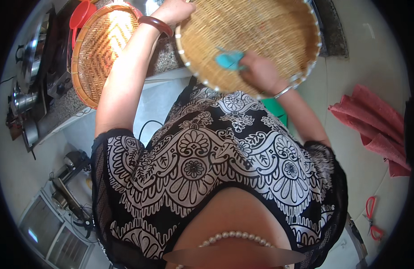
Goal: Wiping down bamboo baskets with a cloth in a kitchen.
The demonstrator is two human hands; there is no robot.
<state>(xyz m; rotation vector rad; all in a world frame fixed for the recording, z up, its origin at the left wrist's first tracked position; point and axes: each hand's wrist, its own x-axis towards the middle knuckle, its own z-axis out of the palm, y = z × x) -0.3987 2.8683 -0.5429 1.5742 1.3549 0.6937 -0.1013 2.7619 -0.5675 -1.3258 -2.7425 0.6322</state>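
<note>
A large round woven bamboo tray [260, 23] with white bindings along its rim is tilted at the top centre. At its left edge, my left hand [176, 10] grips the rim; a brown bangle is on that wrist. My right hand [262, 72], somewhat blurred, is over the tray's woven inside and holds a teal object [229, 60], perhaps a brush or a cloth; its exact kind is unclear. Beneath my left forearm rests a second, smaller woven bamboo basket [89, 67] with a thick rim, on the counter.
A red plastic ladle [82, 15] is beside the smaller basket on the granite counter [165, 59]. A lidded pan [34, 50] and pots stand on the far left. On the right, a red cloth [374, 124] and red-handled scissors [371, 218] hang at the tiled wall.
</note>
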